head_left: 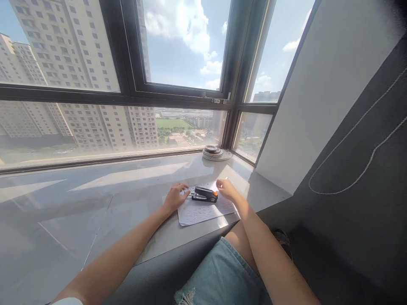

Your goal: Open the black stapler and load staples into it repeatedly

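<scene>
Left hand (174, 197): fingers loosely bent, tips on paper (203, 214), gripping nothing. Stapler (206, 194) lay on paper, between hands, on windowsill (95, 203). Right hand (226, 188): fingers curled at stapler's orange end; grip not discernible. Risk: paper lay near sill edge; uneven pressure could slide it off.

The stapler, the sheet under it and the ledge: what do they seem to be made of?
Stapler: probably black plastic, by its dull sheen, with an orange tip. Sheet: thin white paper with printed rows. Ledge: grey polished stone or tile, going by its gloss and seams.
</scene>
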The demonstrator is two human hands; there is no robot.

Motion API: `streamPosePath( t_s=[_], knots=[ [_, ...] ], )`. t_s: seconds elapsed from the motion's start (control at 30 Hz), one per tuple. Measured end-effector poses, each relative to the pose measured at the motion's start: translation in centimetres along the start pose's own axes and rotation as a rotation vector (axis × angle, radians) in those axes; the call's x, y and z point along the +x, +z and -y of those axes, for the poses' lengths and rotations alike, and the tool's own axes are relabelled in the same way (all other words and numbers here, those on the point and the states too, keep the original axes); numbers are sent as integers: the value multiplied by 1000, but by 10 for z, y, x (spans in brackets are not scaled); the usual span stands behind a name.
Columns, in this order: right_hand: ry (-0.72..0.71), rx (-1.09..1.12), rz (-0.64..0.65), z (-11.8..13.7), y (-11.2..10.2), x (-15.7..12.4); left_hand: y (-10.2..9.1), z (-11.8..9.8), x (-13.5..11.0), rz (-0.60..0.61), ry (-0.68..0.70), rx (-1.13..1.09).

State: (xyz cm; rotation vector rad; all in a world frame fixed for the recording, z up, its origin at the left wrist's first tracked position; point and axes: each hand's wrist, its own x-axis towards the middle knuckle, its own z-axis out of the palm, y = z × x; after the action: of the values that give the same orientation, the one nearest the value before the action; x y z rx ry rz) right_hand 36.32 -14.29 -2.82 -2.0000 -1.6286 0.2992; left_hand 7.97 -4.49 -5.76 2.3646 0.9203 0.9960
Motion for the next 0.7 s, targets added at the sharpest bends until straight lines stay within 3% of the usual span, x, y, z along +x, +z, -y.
streamPosePath(
  t_s=[0.1, 0.2, 0.3, 0.43, 0.7],
  knots=[
    [-113, 130, 10, 12, -4, -6, -1, -1, -2, -77, -180, 59],
    [-236, 249, 139, 21, -4, -12, -1, -2, -4, -81, -268, 38],
    [-343, 177, 229, 26, 2, -15, -2, -3, -5, -104, -286, 17],
    [-416, 3, 222, 27, 13, -13, -5, -6, -6, -142, -300, 7],
    [-405, -33, 195, 24, 25, -7, -3, -26, -11, 90, -340, -336]
  ],
)
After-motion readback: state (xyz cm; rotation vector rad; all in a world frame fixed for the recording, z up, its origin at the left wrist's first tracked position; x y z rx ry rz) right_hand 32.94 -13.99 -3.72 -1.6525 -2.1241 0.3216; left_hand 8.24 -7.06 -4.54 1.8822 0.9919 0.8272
